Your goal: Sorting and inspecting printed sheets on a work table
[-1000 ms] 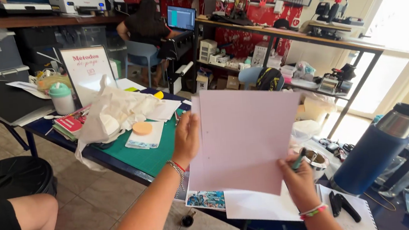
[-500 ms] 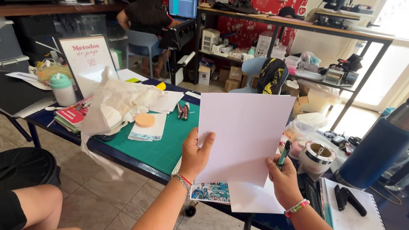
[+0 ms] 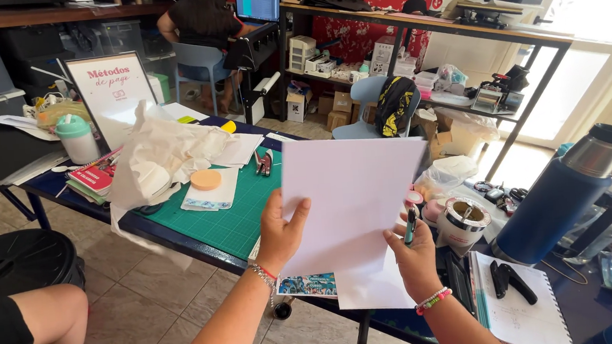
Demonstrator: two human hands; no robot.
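I hold a blank white sheet of paper (image 3: 352, 197) upright above the table's near edge. My left hand (image 3: 279, 232) grips its lower left edge, thumb on the front. On the lower right edge is my right hand (image 3: 414, 254), which also has a dark pen (image 3: 410, 226) pinched between its fingers. Below the sheet lie another white sheet (image 3: 377, 290) and a colourful printed strip (image 3: 306, 286).
A green cutting mat (image 3: 229, 218) with an orange round sponge (image 3: 205, 179), crumpled white paper (image 3: 159, 154) and small pliers (image 3: 264, 164) lies to the left. To the right stand a metal cup (image 3: 464, 221), a blue thermos (image 3: 556, 200) and a spiral notebook (image 3: 524, 311). A person sits at a laptop behind.
The sheet has come lower and closer to me, and now looks whiter. Both hands keep their hold; the view has shifted slightly.
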